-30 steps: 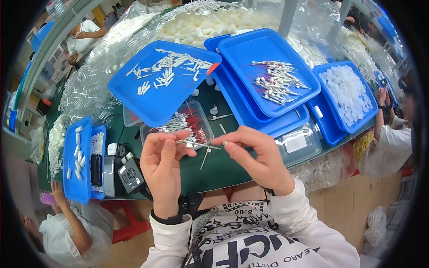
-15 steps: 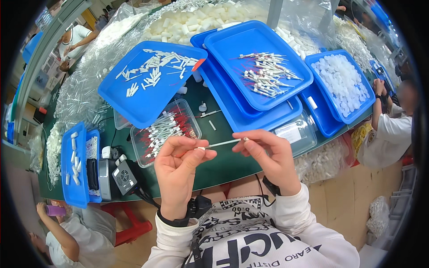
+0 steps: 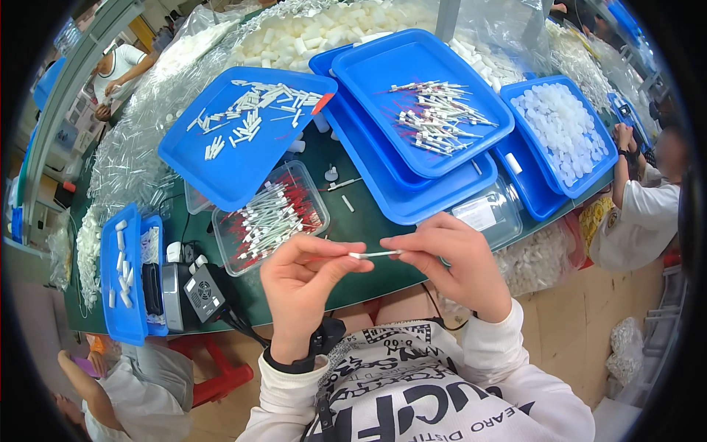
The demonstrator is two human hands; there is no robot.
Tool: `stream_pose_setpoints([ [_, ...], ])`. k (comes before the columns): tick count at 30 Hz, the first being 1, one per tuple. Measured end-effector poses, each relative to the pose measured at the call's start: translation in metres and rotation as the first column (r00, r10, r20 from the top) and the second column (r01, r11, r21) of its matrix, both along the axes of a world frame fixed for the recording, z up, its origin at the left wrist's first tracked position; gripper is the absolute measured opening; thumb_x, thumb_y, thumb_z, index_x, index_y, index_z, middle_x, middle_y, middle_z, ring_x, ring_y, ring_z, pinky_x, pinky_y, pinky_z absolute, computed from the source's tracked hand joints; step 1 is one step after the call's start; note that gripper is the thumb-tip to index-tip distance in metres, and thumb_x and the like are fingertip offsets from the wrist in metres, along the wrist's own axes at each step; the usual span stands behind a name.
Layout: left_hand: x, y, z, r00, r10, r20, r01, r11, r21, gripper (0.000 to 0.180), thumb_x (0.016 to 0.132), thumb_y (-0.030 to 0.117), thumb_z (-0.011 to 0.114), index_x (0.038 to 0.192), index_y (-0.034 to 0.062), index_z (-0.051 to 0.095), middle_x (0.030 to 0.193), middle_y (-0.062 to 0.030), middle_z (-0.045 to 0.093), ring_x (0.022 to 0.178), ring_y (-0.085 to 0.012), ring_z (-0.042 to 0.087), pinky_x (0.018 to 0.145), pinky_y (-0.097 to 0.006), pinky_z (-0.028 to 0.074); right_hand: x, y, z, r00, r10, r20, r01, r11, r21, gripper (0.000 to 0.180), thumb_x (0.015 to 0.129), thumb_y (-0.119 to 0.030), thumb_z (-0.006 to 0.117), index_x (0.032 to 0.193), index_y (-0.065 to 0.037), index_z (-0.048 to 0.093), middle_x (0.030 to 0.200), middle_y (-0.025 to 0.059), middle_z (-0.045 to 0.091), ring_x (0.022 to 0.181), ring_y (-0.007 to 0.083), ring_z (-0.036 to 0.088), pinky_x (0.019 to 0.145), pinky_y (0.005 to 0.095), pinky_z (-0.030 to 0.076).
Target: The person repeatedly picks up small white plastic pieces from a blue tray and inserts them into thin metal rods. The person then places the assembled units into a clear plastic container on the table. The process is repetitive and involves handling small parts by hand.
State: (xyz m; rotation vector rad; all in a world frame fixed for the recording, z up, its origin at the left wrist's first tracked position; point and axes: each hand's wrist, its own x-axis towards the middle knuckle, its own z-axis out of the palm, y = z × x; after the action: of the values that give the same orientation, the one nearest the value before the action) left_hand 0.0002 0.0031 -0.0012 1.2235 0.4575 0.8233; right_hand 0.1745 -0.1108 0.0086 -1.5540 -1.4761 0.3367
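Head view: a slender white stick (image 3: 378,254) just below centre, pinched from either side by the left hand (image 3: 303,281) and right hand (image 3: 462,264); a clear plastic tub (image 3: 313,188) sits toward ten o'clock, a blue tray (image 3: 383,74) toward one o'clock.

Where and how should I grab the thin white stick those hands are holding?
Probably pinch the thin white stick by its bare middle, coming from above: it runs side to side, uncovered there, while the left hand and right hand hold it on either side.
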Motion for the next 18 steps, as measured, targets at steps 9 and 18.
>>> stream_pose_setpoints([
  [9, 0.007, -0.009, -0.008, 0.986, 0.053, -0.158, -0.028, 0.988, 0.152, 0.014, 0.081, -0.009, 0.068, 0.094, -0.0066, 0.068, 0.092, -0.0119, 0.070, 0.080, -0.0168, 0.069, 0.072, -0.024, 0.053, -0.013, 0.009, -0.008, 0.982, -0.152, 0.111, 0.129, 0.973, 0.191, 0.011, 0.074, -0.004, 0.072, 0.083, -0.006, 0.066, 0.077, 0.0039, 0.064, 0.068, 0.0214, 0.057, 0.059, 0.0318, 0.046],
  [18, -0.002, -0.004, -0.005, 0.980, 0.151, -0.133, -0.055, 0.835, 0.547, 0.015, 0.075, -0.008, 0.072, 0.087, -0.0002, 0.072, 0.087, -0.0117, 0.072, 0.076, -0.0179, 0.069, 0.067, -0.025, 0.054, -0.016, 0.008, -0.009, 0.991, -0.102, 0.086, 0.081, 0.972, 0.222, 0.012, 0.071, -0.005, 0.076, 0.081, -0.005, 0.070, 0.074, 0.0038, 0.067, 0.067, 0.0198, 0.060, 0.061, 0.0286, 0.048],
])
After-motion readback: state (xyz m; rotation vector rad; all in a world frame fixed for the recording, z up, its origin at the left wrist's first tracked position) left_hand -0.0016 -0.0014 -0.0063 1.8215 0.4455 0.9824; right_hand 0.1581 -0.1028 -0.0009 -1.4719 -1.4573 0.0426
